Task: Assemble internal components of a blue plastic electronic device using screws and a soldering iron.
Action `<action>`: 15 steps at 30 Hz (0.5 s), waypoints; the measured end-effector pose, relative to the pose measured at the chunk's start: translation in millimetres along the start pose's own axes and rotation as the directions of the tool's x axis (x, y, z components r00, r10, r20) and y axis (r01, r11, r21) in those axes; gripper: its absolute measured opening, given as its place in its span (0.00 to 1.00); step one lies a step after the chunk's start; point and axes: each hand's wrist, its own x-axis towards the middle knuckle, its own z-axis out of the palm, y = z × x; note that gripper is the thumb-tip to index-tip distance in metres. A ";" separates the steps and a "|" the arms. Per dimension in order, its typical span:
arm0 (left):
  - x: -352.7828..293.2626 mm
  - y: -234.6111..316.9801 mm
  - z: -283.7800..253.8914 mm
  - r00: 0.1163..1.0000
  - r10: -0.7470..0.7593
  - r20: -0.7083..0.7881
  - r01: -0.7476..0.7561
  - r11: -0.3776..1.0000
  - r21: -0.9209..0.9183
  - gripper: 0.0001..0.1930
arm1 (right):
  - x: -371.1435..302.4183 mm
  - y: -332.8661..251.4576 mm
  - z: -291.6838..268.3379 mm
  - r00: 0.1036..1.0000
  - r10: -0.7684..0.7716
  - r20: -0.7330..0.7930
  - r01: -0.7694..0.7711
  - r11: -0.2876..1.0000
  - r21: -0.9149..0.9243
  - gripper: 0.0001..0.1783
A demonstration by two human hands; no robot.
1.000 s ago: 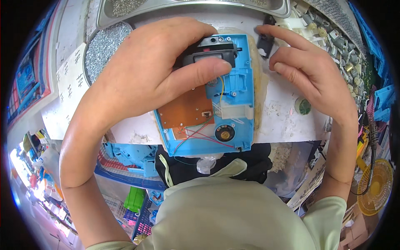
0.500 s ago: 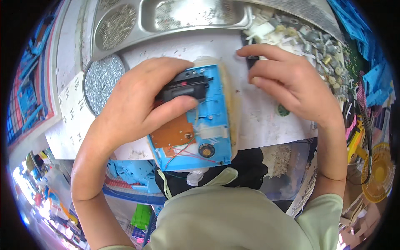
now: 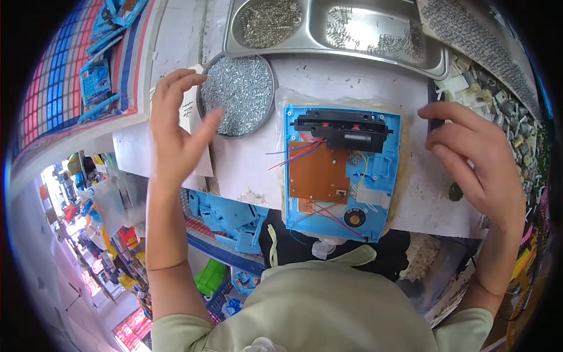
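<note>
A blue plastic casing (image 3: pixel 393 182) lies open-side up in front of me. Inside it are a black mechanism (image 3: pixel 352 136) across the far end, a brown circuit board (image 3: pixel 319 173), a round black disc (image 3: pixel 355 217), and red, blue and yellow wires. My left hand (image 3: pixel 176 129) is open, thumb and fingers spread, at the left edge of a round dish of small silvery screws (image 3: pixel 237 97); nothing shows in it. To the right of the casing, my right hand (image 3: pixel 478 155) hovers with bent, parted fingers beside a dark bar (image 3: pixel 434 97). I see nothing between those fingers.
A metal tray (image 3: pixel 328 54) with small metal parts in two hollows stands at the back. Right of it are a heap of white and grey parts (image 3: pixel 504 108) and a sheet of small springs (image 3: pixel 481 41). Blue plastic pieces (image 3: pixel 226 220) lie below the table's left edge.
My left hand has let go of the black mechanism and moved left to the screw dish, uncovering the casing. My right hand stays right of the casing. The whole view has shifted.
</note>
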 end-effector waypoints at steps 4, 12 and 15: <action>-3.9 8.6 22.5 0.996 0.047 0.069 -0.044 0.998 -0.043 0.53 | 22.2 5.7 8.6 0.998 -0.055 0.022 0.057 0.992 -0.115 0.07; 8.4 -4.1 37.3 0.982 0.103 0.161 -0.100 0.995 -0.028 0.61 | 32.5 21.0 7.4 0.997 -0.022 0.077 0.032 0.990 -0.137 0.12; 20.3 -0.3 100.8 0.855 -0.373 -0.359 0.345 0.928 -0.142 0.57 | 39.3 -7.3 0.7 0.997 0.015 0.080 -0.010 0.998 -0.063 0.12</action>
